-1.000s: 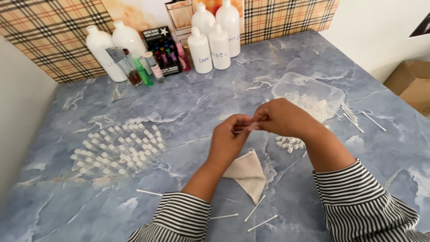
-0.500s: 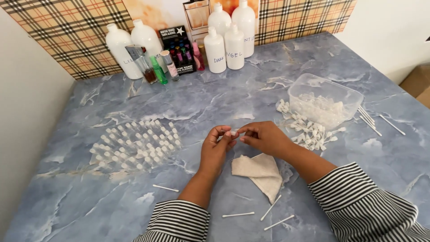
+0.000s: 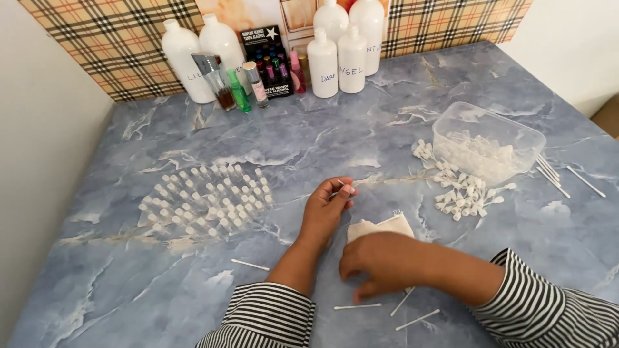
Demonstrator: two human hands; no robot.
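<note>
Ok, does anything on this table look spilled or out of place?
Yes. Small white caps lie heaped on the table beside the clear plastic tub, and cotton swabs are scattered loose near the right hand.

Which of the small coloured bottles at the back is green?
The green bottle, standing between the brown-filled bottle and the silver-capped clear bottle; it alone is bright green.

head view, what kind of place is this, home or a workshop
Probably a small home workbench for decanting perfume: white bottles and tinted samples line a checked backdrop, rows of tiny clear vials stand on the marbled tabletop, beside a plastic tub.
</note>
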